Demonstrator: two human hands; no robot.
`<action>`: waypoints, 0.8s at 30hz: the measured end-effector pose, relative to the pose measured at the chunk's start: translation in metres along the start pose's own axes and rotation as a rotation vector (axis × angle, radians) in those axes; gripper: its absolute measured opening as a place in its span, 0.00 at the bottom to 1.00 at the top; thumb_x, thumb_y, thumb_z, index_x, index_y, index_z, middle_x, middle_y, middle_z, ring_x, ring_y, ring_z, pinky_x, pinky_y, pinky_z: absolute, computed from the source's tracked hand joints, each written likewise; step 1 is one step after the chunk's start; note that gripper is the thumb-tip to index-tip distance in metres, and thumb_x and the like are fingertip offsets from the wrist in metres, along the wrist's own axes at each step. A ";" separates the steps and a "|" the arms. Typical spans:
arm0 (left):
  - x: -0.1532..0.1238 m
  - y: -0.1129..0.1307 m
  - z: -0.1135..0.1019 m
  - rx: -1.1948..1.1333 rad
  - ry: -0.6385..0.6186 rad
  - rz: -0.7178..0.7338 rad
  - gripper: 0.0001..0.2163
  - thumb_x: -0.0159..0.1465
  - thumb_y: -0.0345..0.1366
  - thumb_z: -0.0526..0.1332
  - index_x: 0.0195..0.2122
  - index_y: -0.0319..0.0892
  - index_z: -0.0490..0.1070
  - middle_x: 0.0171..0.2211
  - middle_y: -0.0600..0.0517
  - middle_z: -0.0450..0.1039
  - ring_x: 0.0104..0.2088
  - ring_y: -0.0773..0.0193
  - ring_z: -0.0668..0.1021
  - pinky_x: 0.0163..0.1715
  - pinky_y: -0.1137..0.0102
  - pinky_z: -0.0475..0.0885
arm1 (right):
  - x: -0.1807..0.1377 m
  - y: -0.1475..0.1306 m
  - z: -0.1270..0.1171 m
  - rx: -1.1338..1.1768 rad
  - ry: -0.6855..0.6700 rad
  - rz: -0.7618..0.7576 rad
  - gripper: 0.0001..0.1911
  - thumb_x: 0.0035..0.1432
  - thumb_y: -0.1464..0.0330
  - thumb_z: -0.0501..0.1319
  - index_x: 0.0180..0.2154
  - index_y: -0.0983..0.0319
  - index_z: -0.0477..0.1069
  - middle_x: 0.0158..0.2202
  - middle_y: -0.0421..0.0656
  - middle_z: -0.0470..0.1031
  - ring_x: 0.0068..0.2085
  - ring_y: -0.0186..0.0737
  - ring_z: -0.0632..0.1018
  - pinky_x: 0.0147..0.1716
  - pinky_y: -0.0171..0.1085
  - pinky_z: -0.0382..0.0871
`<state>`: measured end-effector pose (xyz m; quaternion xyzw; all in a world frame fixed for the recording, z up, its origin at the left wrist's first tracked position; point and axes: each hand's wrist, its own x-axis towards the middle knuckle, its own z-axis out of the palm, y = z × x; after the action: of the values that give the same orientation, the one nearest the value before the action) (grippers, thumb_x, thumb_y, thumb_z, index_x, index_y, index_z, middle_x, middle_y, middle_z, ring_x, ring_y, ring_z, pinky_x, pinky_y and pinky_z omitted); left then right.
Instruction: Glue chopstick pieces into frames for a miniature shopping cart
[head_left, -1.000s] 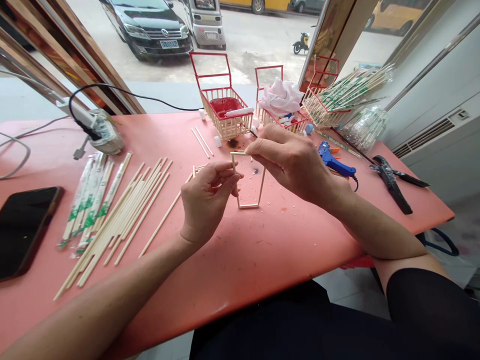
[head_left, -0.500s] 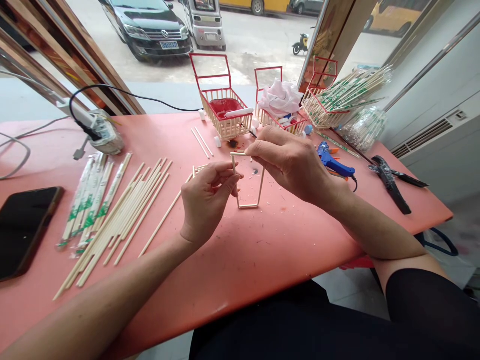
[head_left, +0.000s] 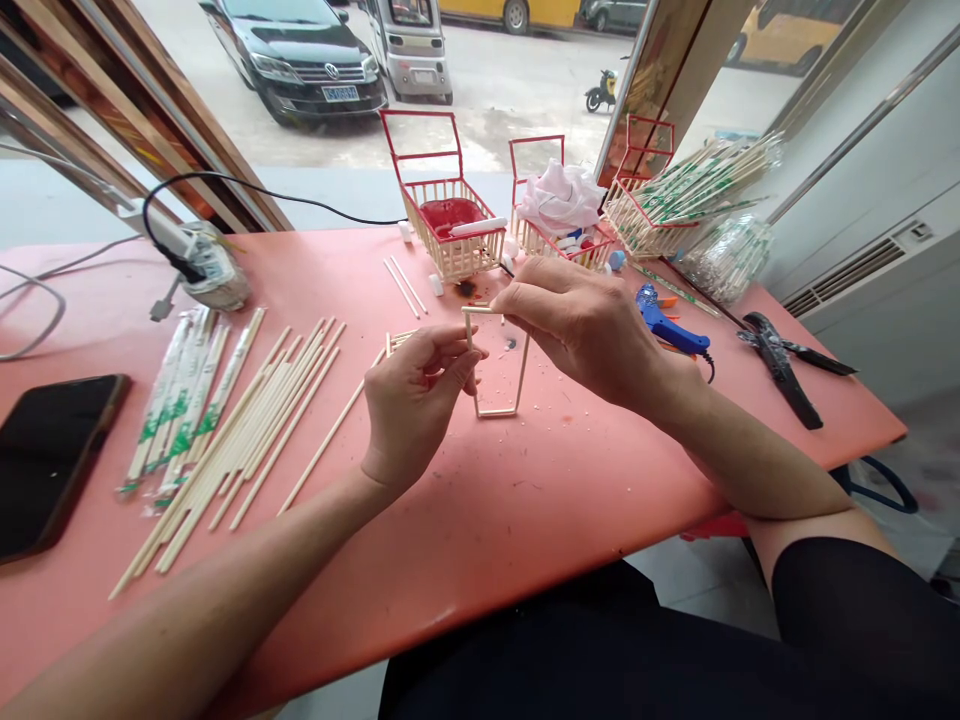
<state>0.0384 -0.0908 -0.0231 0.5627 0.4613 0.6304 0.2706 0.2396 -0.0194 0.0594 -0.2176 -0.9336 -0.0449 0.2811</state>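
Note:
A small rectangular frame of pale wooden sticks [head_left: 496, 412] stands upright between my hands, its lower edge over the pink table. My left hand [head_left: 421, 400] pinches the frame's left side between thumb and fingers. At the top corner, my right hand [head_left: 581, 325] is closed on the upper stick, covering that corner and part of the right side. Left of my left hand lie loose wooden sticks [head_left: 262, 430] in a slanted pile. Just beyond the frame is a miniature cart [head_left: 459, 230] of sticks with a red handle.
Two more stick carts, one holding white cloth [head_left: 561, 198], stand at the back. A blue glue gun [head_left: 667, 325] and black-handled cutters [head_left: 784, 365] lie right. Wrapped chopsticks [head_left: 176, 405], a phone [head_left: 56, 460] and a power strip [head_left: 210, 265] occupy the left of the pink table [head_left: 525, 530].

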 end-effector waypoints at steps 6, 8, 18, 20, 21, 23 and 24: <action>0.000 0.001 0.000 -0.001 -0.005 -0.002 0.06 0.68 0.33 0.72 0.46 0.45 0.82 0.33 0.55 0.84 0.25 0.69 0.83 0.30 0.69 0.82 | 0.000 0.000 0.000 -0.010 -0.005 -0.006 0.15 0.82 0.73 0.53 0.46 0.61 0.78 0.40 0.42 0.69 0.42 0.38 0.71 0.42 0.39 0.65; 0.000 0.002 0.000 -0.008 -0.002 -0.006 0.06 0.67 0.33 0.72 0.45 0.45 0.82 0.33 0.55 0.84 0.25 0.68 0.82 0.30 0.69 0.82 | 0.000 0.000 0.000 -0.001 -0.006 -0.002 0.14 0.81 0.73 0.53 0.45 0.61 0.78 0.40 0.42 0.69 0.42 0.38 0.71 0.42 0.39 0.65; -0.001 0.004 -0.001 0.046 -0.002 -0.004 0.06 0.68 0.32 0.72 0.46 0.45 0.82 0.34 0.55 0.85 0.26 0.68 0.83 0.31 0.68 0.80 | 0.000 -0.002 -0.001 -0.004 -0.007 -0.002 0.14 0.82 0.73 0.53 0.45 0.61 0.77 0.41 0.42 0.70 0.42 0.37 0.71 0.44 0.38 0.66; -0.001 0.005 -0.001 0.054 0.001 -0.010 0.06 0.68 0.32 0.72 0.46 0.45 0.82 0.34 0.55 0.85 0.27 0.68 0.83 0.32 0.67 0.79 | 0.000 -0.002 -0.002 -0.015 -0.009 -0.007 0.14 0.82 0.73 0.53 0.45 0.62 0.77 0.42 0.42 0.70 0.43 0.37 0.72 0.44 0.38 0.67; -0.001 0.005 -0.001 0.059 0.004 -0.013 0.06 0.68 0.31 0.72 0.46 0.45 0.82 0.34 0.55 0.85 0.27 0.68 0.83 0.33 0.67 0.79 | 0.000 -0.002 -0.002 -0.021 -0.011 -0.009 0.15 0.83 0.73 0.52 0.46 0.62 0.77 0.42 0.42 0.71 0.43 0.37 0.72 0.44 0.38 0.67; -0.001 0.005 -0.001 0.065 0.006 -0.013 0.06 0.68 0.31 0.71 0.46 0.45 0.83 0.34 0.56 0.84 0.27 0.68 0.84 0.34 0.67 0.79 | 0.000 -0.003 -0.003 -0.033 -0.012 -0.015 0.15 0.83 0.72 0.52 0.46 0.62 0.77 0.42 0.42 0.71 0.43 0.36 0.72 0.44 0.38 0.66; -0.001 0.006 -0.001 0.066 0.007 -0.009 0.06 0.68 0.31 0.71 0.46 0.45 0.83 0.34 0.56 0.84 0.28 0.68 0.84 0.34 0.67 0.80 | 0.000 -0.003 -0.003 -0.039 -0.013 -0.018 0.15 0.83 0.72 0.52 0.46 0.62 0.77 0.42 0.42 0.71 0.43 0.37 0.73 0.43 0.38 0.66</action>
<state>0.0386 -0.0947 -0.0188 0.5670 0.4854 0.6156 0.2529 0.2403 -0.0226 0.0618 -0.2151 -0.9362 -0.0642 0.2703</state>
